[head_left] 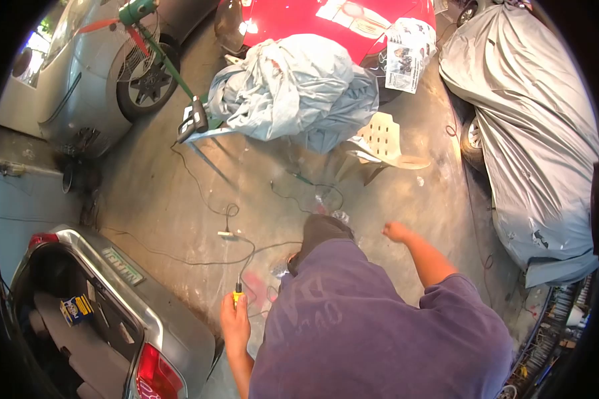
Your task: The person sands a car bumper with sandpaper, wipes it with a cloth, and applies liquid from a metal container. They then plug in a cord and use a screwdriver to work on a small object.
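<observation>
A yellow plug or connector on a black cable is gripped in my left hand, low and left of centre, beside the open car boot. Its black end points up, where the cable leads away across the floor. Held out from my body to the right, my right hand has its fingers curled in, and nothing shows in them. My purple shirt fills the lower middle, and one dark shoe or trouser leg shows ahead.
A silver car with its boot open is at lower left. Another car and a green-framed fan are at upper left. Ahead are a grey cloth heap, a plastic chair and a red car; a covered car stands right.
</observation>
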`<state>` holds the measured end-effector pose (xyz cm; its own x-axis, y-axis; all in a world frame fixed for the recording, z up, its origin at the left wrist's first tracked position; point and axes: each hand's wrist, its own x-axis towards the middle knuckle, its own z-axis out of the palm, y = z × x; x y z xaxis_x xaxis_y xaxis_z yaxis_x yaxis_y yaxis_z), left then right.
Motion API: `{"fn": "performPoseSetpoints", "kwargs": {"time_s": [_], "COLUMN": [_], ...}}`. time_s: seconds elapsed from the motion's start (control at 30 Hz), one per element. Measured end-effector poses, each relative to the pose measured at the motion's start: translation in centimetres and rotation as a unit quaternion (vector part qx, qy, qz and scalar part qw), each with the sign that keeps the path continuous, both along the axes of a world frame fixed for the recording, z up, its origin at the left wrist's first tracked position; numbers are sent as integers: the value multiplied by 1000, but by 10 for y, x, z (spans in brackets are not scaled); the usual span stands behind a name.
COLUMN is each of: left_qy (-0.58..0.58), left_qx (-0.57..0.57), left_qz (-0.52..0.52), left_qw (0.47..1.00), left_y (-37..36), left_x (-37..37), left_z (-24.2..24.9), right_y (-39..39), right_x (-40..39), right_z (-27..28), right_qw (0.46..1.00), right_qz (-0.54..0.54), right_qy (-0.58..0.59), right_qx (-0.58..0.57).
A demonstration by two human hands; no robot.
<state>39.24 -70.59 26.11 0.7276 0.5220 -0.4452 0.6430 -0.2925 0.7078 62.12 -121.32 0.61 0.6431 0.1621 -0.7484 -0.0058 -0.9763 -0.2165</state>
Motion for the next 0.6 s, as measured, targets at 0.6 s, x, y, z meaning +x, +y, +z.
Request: {"fn": "performPoseSetpoints", "kwargs": {"time_s": [0.6], "left_qy": [262], "left_qx": [-72], "left_qz": [92], "left_qw": [958], "left_y": [-291], "left_x": [156], "left_z": [-105], "right_y": [-30], "right_x": [389], "right_z": [-231], "right_qw": [996], "right_qz": [-29], "right_qy": [-47], "right_qx": [70]}}
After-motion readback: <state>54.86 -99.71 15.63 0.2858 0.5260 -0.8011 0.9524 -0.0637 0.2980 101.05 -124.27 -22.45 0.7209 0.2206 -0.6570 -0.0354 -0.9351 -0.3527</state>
